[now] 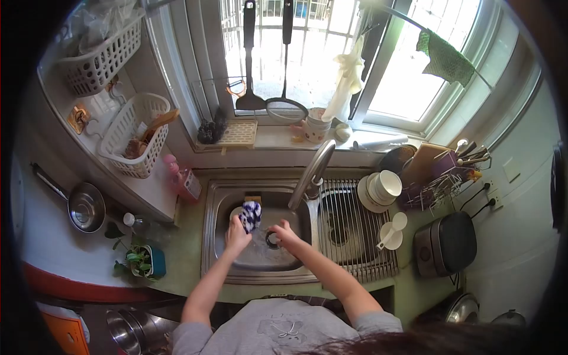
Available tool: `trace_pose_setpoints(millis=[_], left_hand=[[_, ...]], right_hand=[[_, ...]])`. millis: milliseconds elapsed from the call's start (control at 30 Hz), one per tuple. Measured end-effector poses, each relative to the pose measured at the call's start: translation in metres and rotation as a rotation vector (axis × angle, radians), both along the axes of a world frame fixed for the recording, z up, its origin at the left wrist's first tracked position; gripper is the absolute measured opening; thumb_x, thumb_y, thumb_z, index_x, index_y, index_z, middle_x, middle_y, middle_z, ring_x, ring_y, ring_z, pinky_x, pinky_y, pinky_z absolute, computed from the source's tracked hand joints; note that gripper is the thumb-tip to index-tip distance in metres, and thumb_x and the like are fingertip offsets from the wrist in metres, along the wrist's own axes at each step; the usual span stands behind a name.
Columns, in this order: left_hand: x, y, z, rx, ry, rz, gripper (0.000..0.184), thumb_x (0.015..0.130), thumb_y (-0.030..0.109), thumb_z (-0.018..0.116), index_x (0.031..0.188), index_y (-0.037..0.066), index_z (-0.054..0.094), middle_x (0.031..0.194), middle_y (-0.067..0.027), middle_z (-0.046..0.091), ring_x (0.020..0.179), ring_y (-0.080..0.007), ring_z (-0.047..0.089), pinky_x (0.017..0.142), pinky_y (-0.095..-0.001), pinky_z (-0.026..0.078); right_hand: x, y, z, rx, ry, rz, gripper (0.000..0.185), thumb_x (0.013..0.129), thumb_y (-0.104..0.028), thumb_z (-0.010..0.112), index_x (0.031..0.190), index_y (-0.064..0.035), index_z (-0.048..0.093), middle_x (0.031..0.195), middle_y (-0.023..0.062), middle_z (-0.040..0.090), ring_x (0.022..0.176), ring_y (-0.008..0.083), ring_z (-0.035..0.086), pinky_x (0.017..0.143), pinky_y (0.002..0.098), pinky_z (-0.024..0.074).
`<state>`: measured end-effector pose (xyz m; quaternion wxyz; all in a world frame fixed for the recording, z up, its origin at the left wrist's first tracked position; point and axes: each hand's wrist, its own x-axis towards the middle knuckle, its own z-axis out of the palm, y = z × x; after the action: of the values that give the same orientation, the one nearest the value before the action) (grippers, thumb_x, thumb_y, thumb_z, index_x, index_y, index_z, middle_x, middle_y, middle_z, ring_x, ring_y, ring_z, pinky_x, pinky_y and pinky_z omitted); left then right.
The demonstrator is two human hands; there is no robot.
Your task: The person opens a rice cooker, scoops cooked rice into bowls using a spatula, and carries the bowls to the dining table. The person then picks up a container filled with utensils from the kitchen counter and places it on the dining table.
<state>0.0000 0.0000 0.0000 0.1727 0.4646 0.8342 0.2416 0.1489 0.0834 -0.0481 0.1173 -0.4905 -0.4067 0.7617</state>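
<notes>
My left hand (238,235) is closed on a dark blue and white patterned scrubbing sponge (251,216) above the left part of the steel sink basin (296,254). A pale rounded edge shows just behind the sponge, too little to name. To the right, my right hand (285,235) hovers over the basin near the round drain (271,239), its fingers bent but apart, with nothing visible between them. The curved faucet (319,163) rises behind the basin. A yellowish block (253,199) sits at the basin's back edge.
A metal drying rack (355,254) covers the right basin, with stacked white bowls (389,183) and a white spoon (387,238) at its right. Further right stands a dark appliance (447,244). A pink bottle (188,184) and a potted plant (142,260) are left. A spatula (249,100) hangs ahead.
</notes>
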Motion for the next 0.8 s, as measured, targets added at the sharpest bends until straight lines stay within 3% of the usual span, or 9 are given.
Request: trace_pose_setpoints(millis=[167, 233, 300, 367, 433, 633, 700, 733, 800], left_hand=[[0.032, -0.041, -0.012, 0.275, -0.194, -0.122, 0.069, 0.055, 0.026, 0.073, 0.103, 0.002, 0.029, 0.095, -0.0188, 0.045, 0.086, -0.0326, 0.048, 0.074, -0.0390, 0.039], [0.039, -0.044, -0.019, 0.341, -0.270, -0.184, 0.057, 0.064, 0.032, 0.067, 0.100, 0.003, 0.034, 0.089, -0.0153, 0.048, 0.082, -0.0265, 0.050, 0.071, -0.0336, 0.040], [0.028, -0.037, -0.031, 0.341, -0.763, -0.134, 0.037, 0.076, 0.033, 0.055, 0.093, 0.004, 0.041, 0.081, -0.0111, 0.051, 0.076, -0.0204, 0.051, 0.068, -0.0275, 0.040], [0.020, -0.037, -0.025, 0.332, -0.801, -0.130, 0.027, 0.083, 0.032, 0.044, 0.088, 0.005, 0.045, 0.077, -0.0087, 0.053, 0.074, -0.0168, 0.053, 0.066, -0.0247, 0.040], [0.019, -0.036, 0.010, 0.234, -0.469, -0.254, 0.033, 0.081, 0.035, 0.048, 0.090, 0.004, 0.045, 0.081, -0.0094, 0.054, 0.077, -0.0178, 0.053, 0.066, -0.0267, 0.042], [0.044, -0.028, 0.025, 0.405, -0.367, -0.265, 0.031, 0.071, 0.022, 0.063, 0.087, 0.001, 0.048, 0.078, -0.0101, 0.054, 0.074, -0.0160, 0.055, 0.064, -0.0265, 0.045], [0.032, -0.026, 0.018, 0.281, -0.852, -0.102, 0.018, 0.075, 0.017, 0.058, 0.079, 0.001, 0.051, 0.071, -0.0042, 0.054, 0.068, -0.0089, 0.052, 0.060, -0.0232, 0.044], [0.027, -0.024, 0.021, 0.352, -0.756, -0.133, 0.014, 0.078, 0.014, 0.055, 0.074, 0.001, 0.053, 0.064, 0.0007, 0.053, 0.060, -0.0050, 0.049, 0.054, -0.0214, 0.042], [0.020, -0.023, 0.036, 0.435, -0.824, -0.169, 0.013, 0.078, 0.014, 0.055, 0.074, 0.002, 0.053, 0.064, 0.0013, 0.053, 0.059, -0.0052, 0.049, 0.052, -0.0219, 0.042]], right_hand=[[0.007, -0.042, 0.005, -0.229, 0.323, -0.043, 0.044, 0.075, -0.026, 0.058, 0.110, -0.0101, 0.036, 0.104, 0.0061, 0.047, 0.096, 0.0163, 0.046, 0.075, 0.0347, 0.0412], [0.015, -0.048, 0.007, -0.064, 0.465, -0.102, 0.043, 0.078, -0.025, 0.054, 0.113, -0.0098, 0.035, 0.103, 0.0025, 0.046, 0.090, 0.0135, 0.047, 0.072, 0.0309, 0.0408], [0.022, -0.047, 0.009, -0.064, 0.527, -0.181, 0.033, 0.081, -0.018, 0.050, 0.111, -0.0084, 0.038, 0.097, 0.0000, 0.050, 0.084, 0.0110, 0.050, 0.071, 0.0259, 0.0410], [0.032, -0.039, 0.011, -0.116, 0.653, -0.190, 0.029, 0.082, -0.017, 0.048, 0.109, -0.0079, 0.040, 0.096, 0.0009, 0.051, 0.084, 0.0107, 0.051, 0.072, 0.0242, 0.0414], [0.038, -0.034, 0.031, -0.095, 0.619, -0.170, 0.025, 0.083, -0.015, 0.045, 0.107, -0.0079, 0.042, 0.095, 0.0009, 0.052, 0.086, 0.0099, 0.051, 0.073, 0.0231, 0.0417], [0.040, -0.031, 0.035, 0.038, 0.491, -0.204, 0.036, 0.083, -0.020, 0.045, 0.117, -0.0112, 0.035, 0.103, 0.0039, 0.049, 0.090, 0.0119, 0.050, 0.073, 0.0261, 0.0424], [0.041, -0.029, 0.035, 0.015, 0.345, -0.213, 0.042, 0.083, -0.022, 0.045, 0.121, -0.0113, 0.029, 0.105, 0.0054, 0.047, 0.092, 0.0134, 0.048, 0.074, 0.0267, 0.0417], [0.042, -0.029, 0.034, -0.014, 0.196, -0.218, 0.049, 0.083, -0.023, 0.046, 0.125, -0.0115, 0.024, 0.107, 0.0069, 0.046, 0.094, 0.0149, 0.047, 0.075, 0.0274, 0.0409], [0.045, -0.026, -0.009, 0.539, 0.005, -0.075, 0.058, 0.081, -0.022, 0.049, 0.127, -0.0080, 0.017, 0.113, 0.0104, 0.041, 0.098, 0.0185, 0.043, 0.080, 0.0298, 0.0381]])
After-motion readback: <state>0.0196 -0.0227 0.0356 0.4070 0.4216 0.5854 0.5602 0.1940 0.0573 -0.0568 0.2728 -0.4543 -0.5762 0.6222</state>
